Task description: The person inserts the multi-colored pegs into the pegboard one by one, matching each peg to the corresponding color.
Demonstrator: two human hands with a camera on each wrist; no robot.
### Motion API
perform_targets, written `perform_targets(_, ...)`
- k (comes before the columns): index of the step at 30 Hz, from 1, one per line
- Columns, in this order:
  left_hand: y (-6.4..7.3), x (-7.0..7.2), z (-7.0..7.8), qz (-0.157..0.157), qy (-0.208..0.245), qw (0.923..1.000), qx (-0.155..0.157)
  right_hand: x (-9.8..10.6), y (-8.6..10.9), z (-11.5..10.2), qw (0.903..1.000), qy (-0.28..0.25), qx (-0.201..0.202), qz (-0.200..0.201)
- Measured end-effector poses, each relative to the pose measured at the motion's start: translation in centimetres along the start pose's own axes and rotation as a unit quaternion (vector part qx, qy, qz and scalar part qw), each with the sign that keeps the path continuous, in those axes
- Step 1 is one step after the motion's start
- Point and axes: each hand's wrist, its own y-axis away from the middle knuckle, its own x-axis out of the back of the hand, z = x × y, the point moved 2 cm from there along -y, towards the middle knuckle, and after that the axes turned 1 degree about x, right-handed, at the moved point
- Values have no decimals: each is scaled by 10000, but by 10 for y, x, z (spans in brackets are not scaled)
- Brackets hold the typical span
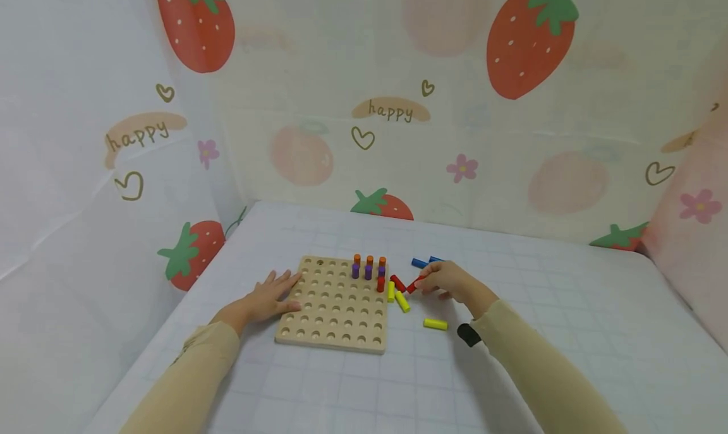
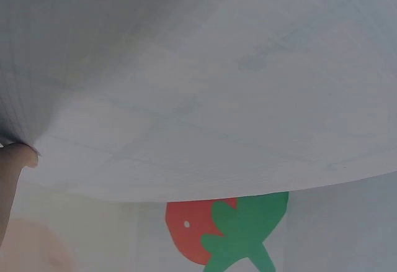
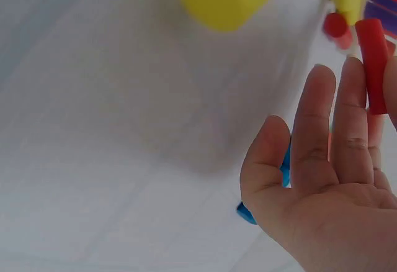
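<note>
A square wooden pegboard (image 1: 335, 301) with rows of round holes lies on the table. My left hand (image 1: 264, 300) rests at its left edge, fingers spread over the rim. My right hand (image 1: 449, 281), right of the board, pinches a red peg (image 3: 373, 67) between thumb and fingers. Standing in the board's far right corner are orange pegs (image 1: 370, 260), purple pegs (image 1: 368, 272) and one red peg (image 1: 380, 285). Another red peg (image 1: 398, 283) lies beside the board, close to the held one. The left wrist view shows mostly tablecloth and a thumb (image 2: 23, 155).
Two yellow pegs (image 1: 402, 301) lie at the board's right edge, and a third yellow peg (image 1: 435, 324) lies nearer me. Blue pegs (image 1: 420, 263) lie beyond my right hand. A black band (image 1: 469, 335) shows by the right sleeve. Strawberry-printed curtains (image 1: 364, 162) surround the table.
</note>
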Motion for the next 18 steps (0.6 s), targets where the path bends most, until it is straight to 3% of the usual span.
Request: perform_targets(18,-5,-2,-3,-35,-39,10000,24,-13,5,-30,9976,-625,132,260)
